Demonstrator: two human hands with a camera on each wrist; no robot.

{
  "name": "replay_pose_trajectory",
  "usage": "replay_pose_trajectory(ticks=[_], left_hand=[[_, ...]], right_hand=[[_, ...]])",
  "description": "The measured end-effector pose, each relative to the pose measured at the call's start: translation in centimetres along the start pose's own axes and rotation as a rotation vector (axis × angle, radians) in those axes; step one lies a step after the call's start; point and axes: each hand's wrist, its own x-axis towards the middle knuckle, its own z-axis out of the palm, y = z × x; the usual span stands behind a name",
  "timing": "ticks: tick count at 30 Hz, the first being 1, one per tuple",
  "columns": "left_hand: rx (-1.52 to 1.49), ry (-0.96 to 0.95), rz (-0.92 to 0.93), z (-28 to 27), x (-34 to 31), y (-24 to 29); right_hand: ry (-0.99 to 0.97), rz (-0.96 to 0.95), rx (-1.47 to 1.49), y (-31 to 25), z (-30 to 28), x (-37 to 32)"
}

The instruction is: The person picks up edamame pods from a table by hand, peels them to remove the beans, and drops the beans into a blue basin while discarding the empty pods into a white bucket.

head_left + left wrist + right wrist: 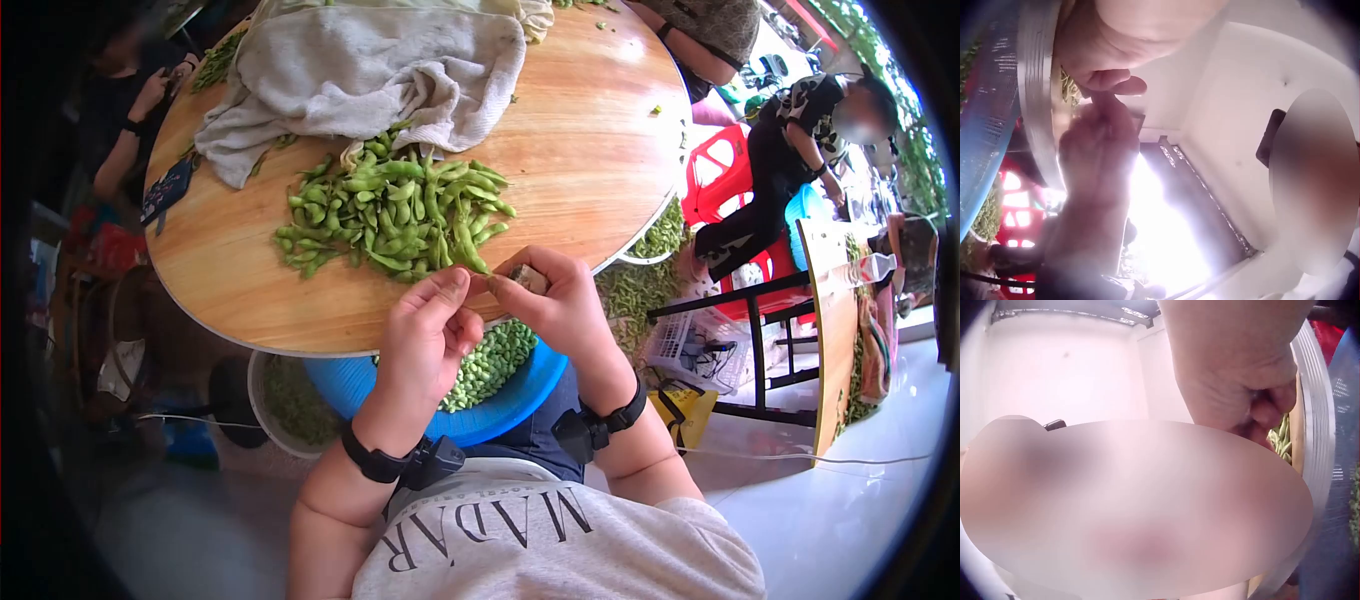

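- While the left hand and right hand work with fingertips meeting, thumbs and forefingers bent, a pinch close to the tips looks best; whether a soybean pod is between them, I cannot tell.
- The soybean pods lie heaped on the tabletop, from 10 to 11 o'clock of the fingertips, the nearest just beside them, so a short reach should do.
- At 6 o'clock, partly under the table edge, the blue basin holds loose green soybeans; keeping the pinch over its opening should save beans from landing on the wood or floor.
- Firm thumb pressure along a pod's seam should ease the beans out whole; squeezing hard across one may crush it or make it shoot away.
- A grey-brown thing shows within the right hand, too small to identify; it should not crowd the thumb.
- Empty husks are best kept out of the basin.
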Motion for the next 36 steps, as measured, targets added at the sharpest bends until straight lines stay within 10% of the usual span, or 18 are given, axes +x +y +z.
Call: replay_pose_trajectory(ticks=[13, 19, 24, 36], left_hand=[[0.441, 0.211, 0.552, -0.9, 0.8, 2.1], [0.717, 0.043, 0.517, -1.6, -2.3, 0.8], [0.856, 0.039, 0.511, -3.3, -4.7, 0.6], [1.098, -0.001, 0.448, -5.1, -7.6, 1.8]], right_hand=[[0.051, -0.140, -0.144, -0.2, 0.4, 1.0], [-0.381, 0.134, 0.490, -2.3, 1.6, -0.7], [-0.405, 0.139, 0.127, -0.4, 2.9, -1.8], [-0.639, 0.393, 0.452, -1.2, 4.3, -4.6]])
